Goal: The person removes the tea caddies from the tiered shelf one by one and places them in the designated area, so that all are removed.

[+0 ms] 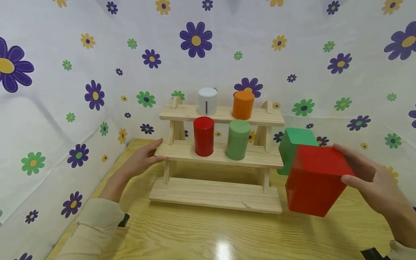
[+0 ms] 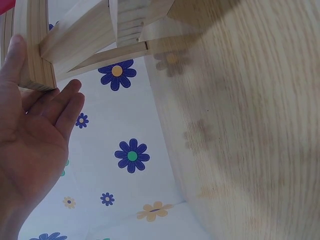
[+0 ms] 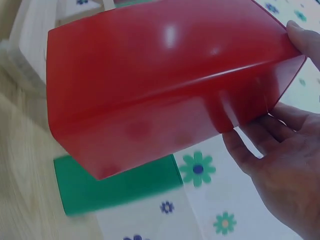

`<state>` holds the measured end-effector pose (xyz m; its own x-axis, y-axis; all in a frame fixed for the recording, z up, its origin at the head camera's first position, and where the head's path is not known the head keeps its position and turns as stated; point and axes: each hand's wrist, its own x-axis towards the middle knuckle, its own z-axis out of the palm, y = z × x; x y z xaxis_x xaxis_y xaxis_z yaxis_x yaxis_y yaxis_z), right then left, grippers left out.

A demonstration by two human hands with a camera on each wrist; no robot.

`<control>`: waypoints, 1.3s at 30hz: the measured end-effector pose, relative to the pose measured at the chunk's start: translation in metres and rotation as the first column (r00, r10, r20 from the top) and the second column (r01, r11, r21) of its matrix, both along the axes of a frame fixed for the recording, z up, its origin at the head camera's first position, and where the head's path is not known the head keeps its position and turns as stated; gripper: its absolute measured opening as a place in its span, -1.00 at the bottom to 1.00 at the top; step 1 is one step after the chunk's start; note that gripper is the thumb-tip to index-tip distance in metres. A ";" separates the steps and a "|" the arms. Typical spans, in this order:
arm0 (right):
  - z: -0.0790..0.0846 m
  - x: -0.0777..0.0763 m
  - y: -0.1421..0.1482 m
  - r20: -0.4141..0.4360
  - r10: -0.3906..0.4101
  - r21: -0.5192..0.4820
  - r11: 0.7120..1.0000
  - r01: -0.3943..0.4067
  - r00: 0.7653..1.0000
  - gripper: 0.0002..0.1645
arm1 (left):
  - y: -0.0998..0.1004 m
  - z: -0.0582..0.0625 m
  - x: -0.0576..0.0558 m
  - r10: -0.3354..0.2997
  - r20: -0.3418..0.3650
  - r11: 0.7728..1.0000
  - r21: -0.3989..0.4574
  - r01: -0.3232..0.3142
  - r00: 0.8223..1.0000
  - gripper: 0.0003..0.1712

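My left hand (image 1: pixel 141 160) grips the left end of the middle board of a three-tier wooden display shelf (image 1: pixel 214 195). In the left wrist view, the thumb of that hand (image 2: pixel 35 145) lies on one face of the board and the fingers reach round the other. Off the shelf's right side, my right hand (image 1: pixel 378 182) holds a tilted red rectangular box (image 1: pixel 316 184) by its right part. Below the box in the right wrist view, the right hand (image 3: pixel 287 160) has its fingers on one side and its thumb on another. Behind the red box is a green box (image 1: pixel 299 137), partly hidden.
On the top tier stand a white canister (image 1: pixel 207 102) and an orange canister (image 1: pixel 243 105). The middle tier bears a red canister (image 1: pixel 203 137) and a light green canister (image 1: pixel 238 141). A flower-patterned cloth (image 1: pixel 195 72) lines the back and left of the wooden table (image 1: pixel 182 231).
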<state>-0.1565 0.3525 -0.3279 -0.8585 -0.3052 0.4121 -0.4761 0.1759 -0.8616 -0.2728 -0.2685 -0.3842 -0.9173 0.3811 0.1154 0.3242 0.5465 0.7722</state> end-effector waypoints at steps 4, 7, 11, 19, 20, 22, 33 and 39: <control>-0.006 -0.005 0.018 -0.006 -0.012 -0.043 0.999 0.012 1.000 -0.16 | 0.000 0.000 0.000 0.013 0.003 1.000 0.001 -0.013 1.000 -0.03; -0.012 -0.010 0.034 -0.016 0.000 -0.102 0.995 -0.001 1.000 -0.18 | 0.002 0.000 -0.001 0.006 0.001 1.000 0.002 -0.006 1.000 -0.02; -0.018 -0.015 0.053 -0.012 0.001 -0.124 0.992 -0.002 1.000 -0.19 | 0.003 -0.002 -0.002 -0.002 0.002 1.000 0.007 0.002 1.000 -0.02; -0.025 -0.029 0.082 0.030 -0.113 0.034 0.993 0.112 0.993 -0.09 | 0.001 -0.002 -0.002 0.014 -0.010 1.000 0.007 -0.013 1.000 -0.04; -0.026 -0.031 0.085 0.029 -0.119 0.040 0.992 0.118 0.992 -0.09 | 0.001 -0.002 -0.002 0.014 -0.007 1.000 0.008 -0.013 1.000 -0.03; -0.028 -0.035 0.090 0.031 -0.095 0.009 0.995 0.095 0.995 -0.10 | 0.002 -0.002 -0.002 0.013 0.000 1.000 0.006 -0.013 1.000 -0.02; -0.032 -0.055 0.108 0.031 -0.128 0.068 0.990 0.126 0.991 -0.10 | -0.001 -0.002 -0.002 0.018 0.005 1.000 0.008 -0.018 1.000 -0.02; -0.034 -0.066 0.114 0.068 -0.041 -0.048 0.998 0.044 0.997 -0.12 | -0.001 -0.003 -0.001 0.022 0.007 1.000 0.005 -0.022 1.000 -0.02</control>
<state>-0.2220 0.4663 -0.3616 -0.8962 -0.2489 0.3672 -0.4105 0.1515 -0.8992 -0.2739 -0.2700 -0.3872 -0.9263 0.3602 0.1104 0.3064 0.5498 0.7771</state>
